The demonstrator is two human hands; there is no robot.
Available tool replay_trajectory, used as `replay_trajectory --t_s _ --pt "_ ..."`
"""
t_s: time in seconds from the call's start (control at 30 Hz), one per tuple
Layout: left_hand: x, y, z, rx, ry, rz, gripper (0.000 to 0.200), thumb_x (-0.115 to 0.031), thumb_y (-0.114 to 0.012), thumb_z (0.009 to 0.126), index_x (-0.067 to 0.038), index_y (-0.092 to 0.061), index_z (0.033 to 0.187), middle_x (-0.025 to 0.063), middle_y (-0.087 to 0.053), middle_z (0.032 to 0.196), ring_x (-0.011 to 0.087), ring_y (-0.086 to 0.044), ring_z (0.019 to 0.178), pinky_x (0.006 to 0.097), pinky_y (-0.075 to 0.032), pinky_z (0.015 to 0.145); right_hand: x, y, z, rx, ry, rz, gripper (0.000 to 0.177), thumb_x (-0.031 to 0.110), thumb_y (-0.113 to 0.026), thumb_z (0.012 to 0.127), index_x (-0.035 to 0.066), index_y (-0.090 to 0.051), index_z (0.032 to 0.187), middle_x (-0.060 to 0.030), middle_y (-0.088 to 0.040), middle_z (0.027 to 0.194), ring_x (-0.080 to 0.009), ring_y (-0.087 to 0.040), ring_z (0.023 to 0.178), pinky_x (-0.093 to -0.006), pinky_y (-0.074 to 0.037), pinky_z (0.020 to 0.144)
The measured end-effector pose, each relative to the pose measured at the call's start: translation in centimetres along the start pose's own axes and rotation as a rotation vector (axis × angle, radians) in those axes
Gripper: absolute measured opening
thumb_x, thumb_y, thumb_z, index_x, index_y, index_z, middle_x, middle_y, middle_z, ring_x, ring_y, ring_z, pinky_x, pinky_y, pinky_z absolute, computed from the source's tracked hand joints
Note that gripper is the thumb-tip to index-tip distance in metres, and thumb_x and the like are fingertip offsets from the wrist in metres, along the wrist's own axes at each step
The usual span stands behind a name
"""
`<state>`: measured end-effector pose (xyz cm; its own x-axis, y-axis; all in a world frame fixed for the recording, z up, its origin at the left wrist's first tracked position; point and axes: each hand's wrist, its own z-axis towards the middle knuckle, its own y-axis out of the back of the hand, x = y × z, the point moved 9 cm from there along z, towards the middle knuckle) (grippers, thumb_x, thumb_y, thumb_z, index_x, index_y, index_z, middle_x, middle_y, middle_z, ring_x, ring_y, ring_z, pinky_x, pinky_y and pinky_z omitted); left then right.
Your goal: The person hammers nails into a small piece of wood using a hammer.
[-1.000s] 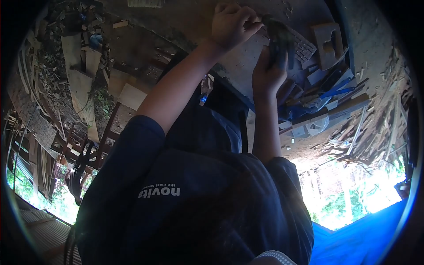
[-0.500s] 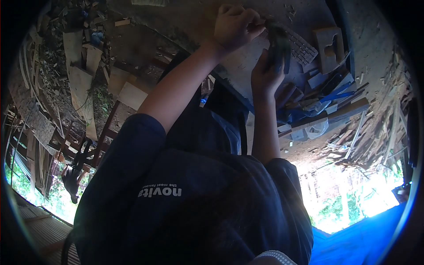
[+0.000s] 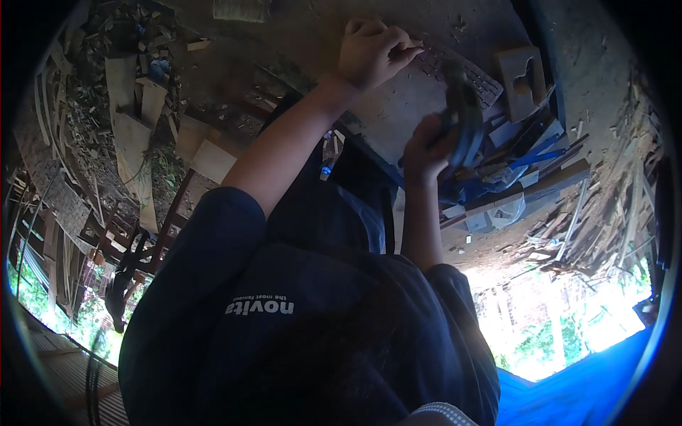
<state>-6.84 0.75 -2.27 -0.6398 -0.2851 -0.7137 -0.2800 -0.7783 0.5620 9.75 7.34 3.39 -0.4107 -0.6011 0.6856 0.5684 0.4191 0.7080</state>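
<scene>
Pale flat wooden board [image 3: 398,99]: on it the left hand [image 3: 369,50], grip pinched shut. Beside it the right hand [image 3: 425,145] clasps a dark blurred tool [image 3: 462,117]. Best land it squarely, fingertips clear.

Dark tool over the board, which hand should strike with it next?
Right, probably. The right hand grips the dark tool, held above the board, while the left hand pinches something small against it.

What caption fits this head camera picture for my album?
One person's left hand curled on a pale board, right hand gripping a dark tool.
</scene>
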Motion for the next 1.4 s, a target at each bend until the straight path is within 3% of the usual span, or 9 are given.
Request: replay_trajectory --t_s 0.07,0.13,0.23,0.4,0.63,0.8,1.0,1.17,1.4 --pt "-0.7 0.3 0.5 0.010 -0.045 0.028 0.021 -0.025 -0.080 0.072 -0.020 -0.062 0.081 -0.0124 -0.060 0.071 0.0116 -0.055 0.064 0.0325 -0.037 0.074 -5.1 0.8 -3.9 -0.007 -0.367 0.185 0.037 0.014 -0.055 0.092 -0.008 -0.049 0.120 -0.0227 -0.060 0.104 -0.0355 -0.061 0.094 -0.0398 -0.048 0.082" --pt "-0.9 0.5 0.5 0.040 -0.059 0.005 0.019 -0.023 -0.079 0.073 -0.019 -0.063 0.082 -0.0109 -0.060 0.072 0.0118 -0.055 0.065 0.0322 -0.038 0.074 -3.3 3.1 -4.5 -0.113 -0.213 0.048 0.039 0.019 -0.053 0.093 -0.007 -0.048 0.123 -0.0227 -0.059 0.107 -0.0333 -0.059 0.099 -0.0389 -0.046 0.087" --pt "-1.1 1.1 0.7 0.099 -0.032 -0.062 0.016 -0.020 -0.076 0.076 -0.018 -0.063 0.086 -0.0084 -0.061 0.074 0.0136 -0.057 0.069 0.0329 -0.040 0.076 -6.0 3.5 -7.9 0.014 -0.484 0.018 0.042 0.021 -0.053 0.093 -0.003 -0.047 0.127 -0.0251 -0.061 0.102 -0.0385 -0.062 0.095 -0.0415 -0.048 0.084" --pt "-3.7 -0.4 1.9 0.127 0.092 -0.328 0.014 -0.012 -0.070 0.080 -0.012 -0.062 0.091 0.0015 -0.068 0.093 0.0206 -0.063 0.082 0.0355 -0.044 0.081 -8.7 1.0 -12.4 0.285 -0.726 -0.192 0.030 0.020 -0.055 0.090 0.002 -0.049 0.113 -0.0283 -0.063 0.084 -0.0496 -0.060 0.075 -0.0544 -0.049 0.060" --pt "-14.0 -10.7 8.1 0.400 -0.181 -0.146 0.006 -0.012 -0.068 0.077 -0.012 -0.065 0.081 0.0025 -0.067 0.098 0.0242 -0.061 0.093 0.0383 -0.049 0.080 -9.5 1.7 -12.3 0.068 -0.525 -0.150 0.018 0.018 -0.061 0.085 0.005 -0.050 0.091 -0.0213 -0.059 0.066 -0.0413 -0.061 0.058 -0.0458 -0.050 0.048" --pt "-17.2 -16.8 10.4 0.475 -0.430 -0.011 0.008 -0.012 -0.069 0.079 -0.012 -0.066 0.086 0.0019 -0.065 0.089 0.0215 -0.061 0.088 0.0374 -0.049 0.078 -10.1 1.8 -12.7 0.067 -0.511 -0.145 0.019 0.020 -0.062 0.084 0.007 -0.050 0.090 -0.0166 -0.061 0.069 -0.0377 -0.062 0.060 -0.0446 -0.050 0.049" --pt "-18.9 -21.9 9.4 0.933 -0.594 0.366 0.014 -0.018 -0.068 0.076 -0.017 -0.069 0.090 0.0066 -0.056 0.108 0.0272 -0.049 0.116 0.0433 -0.041 0.094 -10.3 2.3 -12.9 0.065 -0.517 -0.074 0.022 0.022 -0.063 0.080 0.010 -0.050 0.092 -0.0124 -0.063 0.074 -0.0353 -0.063 0.065 -0.0457 -0.051 0.055" --pt "-19.2 -23.8 7.5 0.966 -0.862 0.419 0.020 -0.012 -0.051 0.083 -0.008 -0.064 0.099 0.0089 -0.056 0.109 0.0267 -0.050 0.113 0.0407 -0.041 0.095 -10.0 2.6 -12.7 0.073 -0.525 -0.059 0.022 0.022 -0.063 0.079 0.011 -0.050 0.092 -0.0120 -0.062 0.076 -0.0348 -0.063 0.066 -0.0447 -0.051 0.056" --pt "-18.4 -22.6 8.4 0.959 -0.639 0.169 0.015 -0.009 -0.052 0.085 -0.008 -0.060 0.098 0.0137 -0.057 0.104 0.0296 -0.051 0.109 0.0394 -0.041 0.095 -10.4 2.3 -13.0 0.092 -0.525 -0.097 0.022 0.022 -0.062 0.078 0.012 -0.049 0.093 -0.0107 -0.063 0.077 -0.0333 -0.064 0.068 -0.0444 -0.052 0.057"
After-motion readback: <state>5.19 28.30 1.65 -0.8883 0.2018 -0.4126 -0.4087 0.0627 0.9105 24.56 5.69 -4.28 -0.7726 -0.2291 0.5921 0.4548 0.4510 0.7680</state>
